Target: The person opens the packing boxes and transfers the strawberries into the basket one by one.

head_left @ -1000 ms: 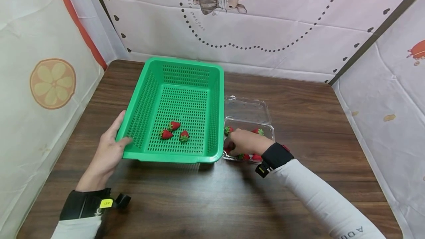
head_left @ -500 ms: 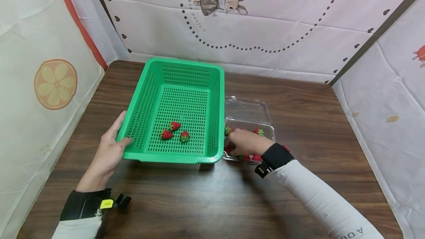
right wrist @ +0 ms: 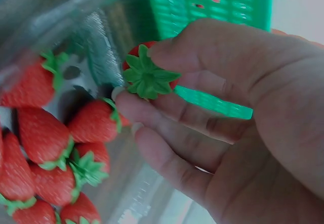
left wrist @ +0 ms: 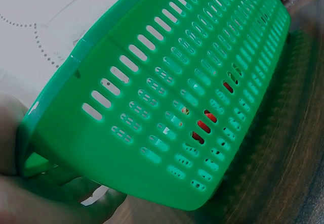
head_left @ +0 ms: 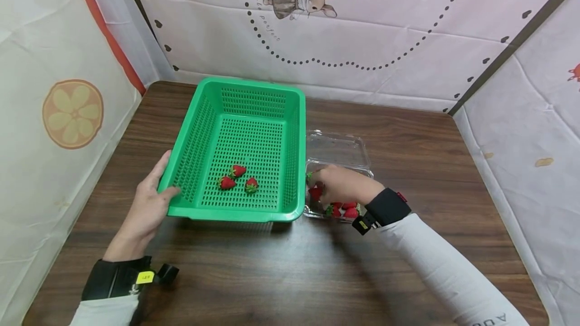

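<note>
A green slotted basket [head_left: 199,114] lies on the brown table, with three strawberries [head_left: 237,170] on its floor. My left hand [head_left: 147,205] grips its near left corner [left wrist: 45,148], thumb over the rim. To the basket's right sits a clear plastic clamshell box [head_left: 337,147], lid open, with several strawberries [right wrist: 43,138] in it. My right hand [head_left: 337,185] is over the box and pinches one strawberry [right wrist: 147,75] between thumb and fingers, its green leaves facing the right wrist camera. The same strawberry [head_left: 315,192] shows red under my fingertips in the head view.
Printed cloth walls [head_left: 362,24] close in the table on the left, back and right. Bare wood [head_left: 294,275] lies in front of the basket and box, and more bare wood [head_left: 426,165] to the right of the box.
My right hand has closed on a strawberry and lifted it slightly, moving toward the back of the box. The left hand and basket have stayed put.
</note>
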